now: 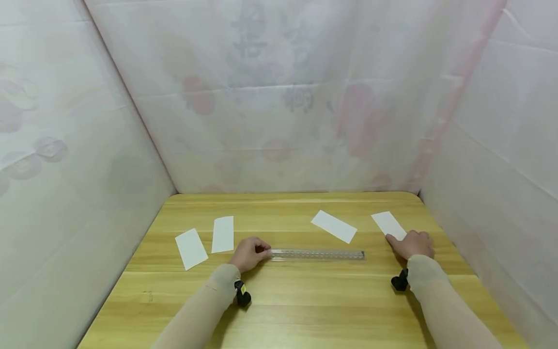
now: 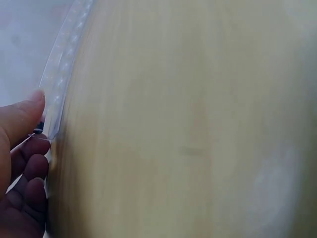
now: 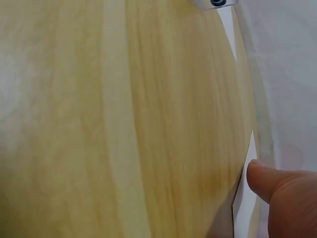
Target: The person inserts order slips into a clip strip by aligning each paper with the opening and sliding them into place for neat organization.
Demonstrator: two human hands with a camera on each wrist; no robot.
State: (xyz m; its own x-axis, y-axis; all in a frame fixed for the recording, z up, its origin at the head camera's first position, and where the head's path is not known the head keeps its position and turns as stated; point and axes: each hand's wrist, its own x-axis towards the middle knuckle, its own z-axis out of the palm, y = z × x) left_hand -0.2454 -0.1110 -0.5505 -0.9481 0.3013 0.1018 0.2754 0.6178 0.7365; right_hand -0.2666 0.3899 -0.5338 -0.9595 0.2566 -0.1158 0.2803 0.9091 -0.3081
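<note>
A long, narrow clear plastic strip [image 1: 316, 254] with a row of small repeated shapes along it lies crosswise on the table. At its left end, my left hand [image 1: 247, 254] pinches it between thumb and fingers. The left wrist view shows the thumb on top of the clear strip [image 2: 64, 74], near a small black part at its end. Over on the right, my right hand [image 1: 413, 244] holds the near end of a white paper slip [image 1: 388, 223]. In the right wrist view the thumb [image 3: 262, 178] lies on the slip; the other fingers are hidden.
Two white paper slips [image 1: 192, 249] [image 1: 223, 234] lie left of the strip. Another slip [image 1: 334, 226] lies behind its right part. The wooden table [image 1: 322, 310] has rounded far corners, with pale printed cloth walls [image 1: 279, 121] on three sides.
</note>
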